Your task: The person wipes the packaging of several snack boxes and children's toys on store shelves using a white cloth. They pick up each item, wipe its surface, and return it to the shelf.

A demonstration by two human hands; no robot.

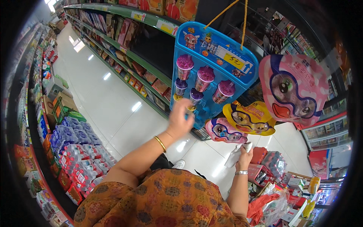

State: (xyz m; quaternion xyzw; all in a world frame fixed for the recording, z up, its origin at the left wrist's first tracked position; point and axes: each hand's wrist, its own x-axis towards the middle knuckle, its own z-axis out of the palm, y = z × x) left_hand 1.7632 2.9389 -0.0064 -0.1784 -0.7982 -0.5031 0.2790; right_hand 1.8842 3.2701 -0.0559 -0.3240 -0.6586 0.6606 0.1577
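Observation:
A blue plastic display board [181, 51] hangs from a yellow cord, with several small lidded cups [204, 79] in pink and purple set in it. My left hand [181, 117], a gold bangle on its wrist, is at the board's lower left beside the lowest cups; it is blurred, and whether it touches or grips one I cannot tell. Lower right, my right hand [245, 156] holds a whitish cloth [234, 155]. Between the board and this hand hang a yellow duck-face packet [249, 117] and a small pink one [225, 130]. A larger pink packet [293, 89] hangs farther right.
Green-edged store shelves [122, 48] with packaged goods run behind the board. Shrink-wrapped bottle packs [82, 161] stand on the floor at left, beside another shelf row. At lower right are boxes, a red plastic bag [262, 204] and more bottle packs [274, 164].

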